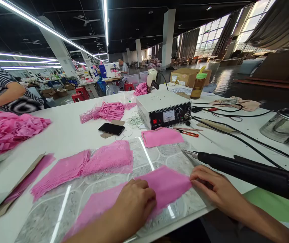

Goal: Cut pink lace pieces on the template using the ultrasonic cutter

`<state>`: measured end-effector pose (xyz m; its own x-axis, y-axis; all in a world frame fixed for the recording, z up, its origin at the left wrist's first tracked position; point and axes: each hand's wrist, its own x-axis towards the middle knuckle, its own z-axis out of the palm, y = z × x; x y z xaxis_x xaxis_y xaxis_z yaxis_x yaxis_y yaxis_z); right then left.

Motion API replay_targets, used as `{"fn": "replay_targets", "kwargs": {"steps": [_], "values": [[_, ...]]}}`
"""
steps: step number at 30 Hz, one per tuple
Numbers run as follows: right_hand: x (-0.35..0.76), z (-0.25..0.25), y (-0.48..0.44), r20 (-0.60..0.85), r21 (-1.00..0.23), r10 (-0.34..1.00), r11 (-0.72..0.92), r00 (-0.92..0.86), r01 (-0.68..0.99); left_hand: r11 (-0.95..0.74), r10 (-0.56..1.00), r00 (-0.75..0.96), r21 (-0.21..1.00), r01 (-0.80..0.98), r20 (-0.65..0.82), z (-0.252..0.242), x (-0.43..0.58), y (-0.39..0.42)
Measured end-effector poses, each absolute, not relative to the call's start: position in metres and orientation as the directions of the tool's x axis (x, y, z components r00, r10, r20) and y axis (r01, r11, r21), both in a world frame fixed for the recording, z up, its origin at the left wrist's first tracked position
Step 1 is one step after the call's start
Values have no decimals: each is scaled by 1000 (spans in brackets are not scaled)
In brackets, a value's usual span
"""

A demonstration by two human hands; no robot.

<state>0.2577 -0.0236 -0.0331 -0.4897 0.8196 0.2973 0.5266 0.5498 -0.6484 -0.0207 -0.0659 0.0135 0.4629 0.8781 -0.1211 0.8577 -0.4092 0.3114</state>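
A sheer pink fabric piece (168, 184) lies across the marbled grey mat (185, 202) in front of me. My left hand (134, 206) is closed on its middle, fingers bent and pressed down; the fingertips are partly hidden. At the right corner of the fabric, my right hand (210, 184) pinches the edge between thumb and fingers. Just above the right hand, a black pen-like tool (245, 170) with a pointed metal tip lies untouched. Two stacks of pink fabric, a plain stack (63, 172) and a lacy-looking stack (109, 157), rest side by side on the mat.
Behind the mat stand a grey control box (164, 108) with cables, a folded pink cloth (162, 136), an orange cutter (190, 133) and a phone (111, 128). A glass jar (283, 126) is at right. At left, a person in stripes (9, 89) handles a pink fabric heap (12, 130).
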Motion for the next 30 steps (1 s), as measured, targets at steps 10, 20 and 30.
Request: {"fn": "replay_targets", "kwargs": {"steps": [10,20,30], "values": [[253,-29,-22,132,-738,885,388,-446,551,-393,868,482,430,813,-117,28,29,-35],[250,-25,-22,109,-799,908,322,-404,507,-356,861,502,605,712,-84,0,56,-15],[253,-20,-27,69,-819,906,291,-419,494,-325,866,499,729,603,-26,-4,49,-9]]}}
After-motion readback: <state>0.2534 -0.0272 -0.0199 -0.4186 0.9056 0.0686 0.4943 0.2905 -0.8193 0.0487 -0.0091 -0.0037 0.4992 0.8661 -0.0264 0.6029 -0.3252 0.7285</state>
